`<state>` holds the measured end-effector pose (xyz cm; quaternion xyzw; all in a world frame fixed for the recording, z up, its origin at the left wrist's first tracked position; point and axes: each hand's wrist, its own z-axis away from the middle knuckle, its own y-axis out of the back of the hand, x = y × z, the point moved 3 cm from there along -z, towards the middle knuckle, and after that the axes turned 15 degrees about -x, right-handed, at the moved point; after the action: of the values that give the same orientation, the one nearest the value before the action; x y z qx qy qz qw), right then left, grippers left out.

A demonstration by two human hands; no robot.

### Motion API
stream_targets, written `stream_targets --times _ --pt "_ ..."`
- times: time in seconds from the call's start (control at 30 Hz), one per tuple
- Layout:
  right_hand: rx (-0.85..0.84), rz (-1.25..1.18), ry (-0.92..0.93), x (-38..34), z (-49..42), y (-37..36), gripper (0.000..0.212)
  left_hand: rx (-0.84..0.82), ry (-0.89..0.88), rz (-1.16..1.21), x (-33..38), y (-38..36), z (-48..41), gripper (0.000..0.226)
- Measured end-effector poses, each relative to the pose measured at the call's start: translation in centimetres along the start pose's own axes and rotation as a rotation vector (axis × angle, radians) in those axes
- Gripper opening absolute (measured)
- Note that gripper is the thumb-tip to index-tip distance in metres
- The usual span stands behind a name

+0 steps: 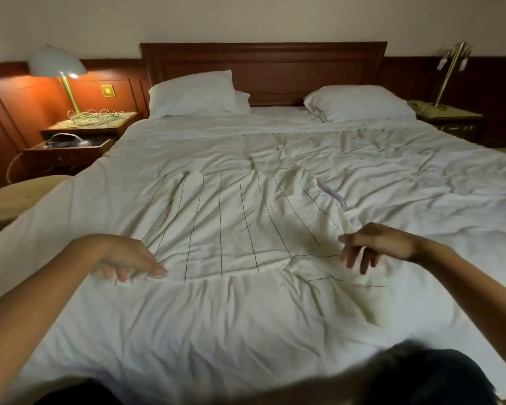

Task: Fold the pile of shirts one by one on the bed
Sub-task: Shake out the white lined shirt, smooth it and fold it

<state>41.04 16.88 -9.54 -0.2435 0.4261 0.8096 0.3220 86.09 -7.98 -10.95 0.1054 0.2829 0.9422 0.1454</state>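
While the striped shirt lies spread, left hand touches its hem; right hand hovers above its sleeve; fingers slack.

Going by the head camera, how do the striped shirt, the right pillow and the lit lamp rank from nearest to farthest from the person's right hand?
1. striped shirt: spread mid-bed, its edge at the right hand.
2. right pillow: at the head of the bed, on the right side.
3. lit lamp: on the left nightstand, diagonally across the bed.
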Motion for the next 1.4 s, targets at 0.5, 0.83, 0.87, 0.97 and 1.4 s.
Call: stream_targets --times 0.5,0.83,0.87,0.97,1.4 --pt "0.276 -0.167 0.398 0.5 -2.8 -7.9 0.021 0.491 -0.072 0.143 -3.7 -2.9 -8.7 0.069" --pt "0.448 0.293 0.233 0.3 -6.7 -8.9 0.035 0.739 -0.008 0.538 -6.3 -0.2 -9.7 0.070" --pt "0.500 0.308 0.222 0.2 -7.4 -8.7 0.037 0.741 -0.061 0.659 -6.2 0.2 -9.8 0.072" --pt "0.704 0.255 0.216 -1.0 -9.3 -7.2 0.019 0.767 -0.165 0.865 -6.1 1.4 -9.7 0.065" --pt "0.568 0.567 0.048 -6.1 -20.8 -3.9 0.027 0.421 0.189 0.409 -9.9 5.6 -6.9 0.095"
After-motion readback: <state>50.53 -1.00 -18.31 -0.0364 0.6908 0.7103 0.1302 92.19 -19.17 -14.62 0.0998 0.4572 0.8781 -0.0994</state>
